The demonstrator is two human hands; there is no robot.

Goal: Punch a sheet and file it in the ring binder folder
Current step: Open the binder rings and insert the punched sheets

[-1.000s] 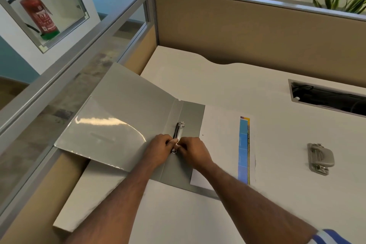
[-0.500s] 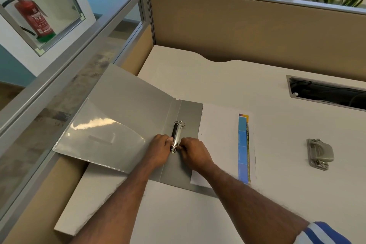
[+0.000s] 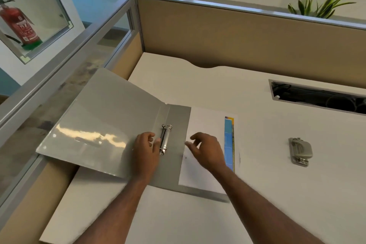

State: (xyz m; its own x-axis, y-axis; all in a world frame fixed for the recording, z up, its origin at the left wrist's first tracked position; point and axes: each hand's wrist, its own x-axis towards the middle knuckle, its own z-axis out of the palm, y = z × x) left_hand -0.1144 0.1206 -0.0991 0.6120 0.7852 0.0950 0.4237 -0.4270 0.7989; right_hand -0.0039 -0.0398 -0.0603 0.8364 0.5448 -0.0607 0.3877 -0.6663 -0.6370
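Evidently sheet (image 3: 206, 125) light, floppy: we pinch its edge. Left hand (image 3: 145, 150) relaxed, seemingly touching rings (image 3: 164, 138); right hand (image 3: 208, 150) spread, empty.

Grey binder (image 3: 103, 117) lies open (white sheet (image 3: 206, 123) on its right cover), punch (image 3: 300, 151) well apart.

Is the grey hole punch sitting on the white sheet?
No, the grey metal hole punch lies on the white desk, well right of the blue-edged white sheet.

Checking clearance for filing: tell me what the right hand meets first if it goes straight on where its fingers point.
Likely the silver metal ring mechanism of the open grey ring binder folder, just left of the right hand; depth is unclear.
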